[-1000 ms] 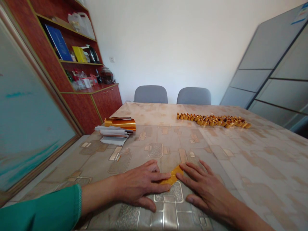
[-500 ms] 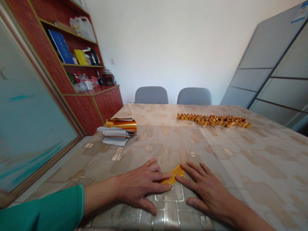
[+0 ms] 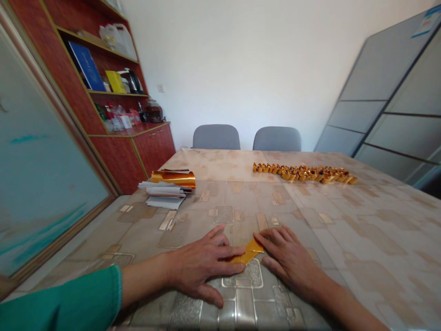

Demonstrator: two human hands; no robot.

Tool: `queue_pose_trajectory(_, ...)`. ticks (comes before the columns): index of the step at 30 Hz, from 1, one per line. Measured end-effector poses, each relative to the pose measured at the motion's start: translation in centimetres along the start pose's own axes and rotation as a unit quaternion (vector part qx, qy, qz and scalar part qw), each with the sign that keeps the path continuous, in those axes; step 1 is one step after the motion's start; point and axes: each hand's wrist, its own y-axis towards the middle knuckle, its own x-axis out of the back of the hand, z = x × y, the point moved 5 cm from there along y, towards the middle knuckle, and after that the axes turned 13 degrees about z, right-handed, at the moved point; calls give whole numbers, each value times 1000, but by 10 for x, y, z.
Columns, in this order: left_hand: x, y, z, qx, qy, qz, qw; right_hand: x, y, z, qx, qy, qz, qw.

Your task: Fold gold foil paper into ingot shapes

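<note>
Left of the middle, a pile of papers [image 3: 163, 202] sits on the table [image 3: 220, 193]. At the bottom middle, the left hand [image 3: 198, 266] lies flat, fingers spread, and two of them press the gold strip [image 3: 251, 255] down. The strip lies between the hands. The right hand [image 3: 292, 259] is half open; its fingers bend at the strip's right end, thumb apart. This looks like folding. The next move seems to need still left fingers and a neat press. Gold shapes [image 3: 305, 174] sit in rows at the middle right.
</note>
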Motion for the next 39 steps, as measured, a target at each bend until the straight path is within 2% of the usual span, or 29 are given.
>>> queue_pose_trajectory(6,-3,-3,-8,9,9,-39,999,-8,-2,5,0,-16,-11,1000)
queue_pose_trajectory(11,-7,-5,-12,24,11,-49,998,2,-2,4,-5,-7,-15,1000)
queue_pose_trajectory(16,-7,-3,-11,24,10,-36,999,4,-14,20,93,32,49,994)
queue_pose_trajectory(20,-2,-4,-12,23,10,-55,998,9,-16,23,95,75,57,991)
queue_pose_trajectory(24,-2,-5,-13,27,14,-55,998,11,-5,4,67,170,2,983)
queue_pose_trajectory(26,-2,-5,-13,36,18,-58,998,10,6,-6,48,176,-33,983)
queue_pose_trajectory(31,4,-6,-15,34,10,-64,997,8,28,-8,69,159,-9,985)
queue_pose_trajectory(35,8,-10,-16,22,0,-63,998,17,23,-11,70,195,-40,977)
queue_pose_trajectory(39,2,-13,-16,-2,-7,-51,999,17,10,-19,70,189,-63,977)
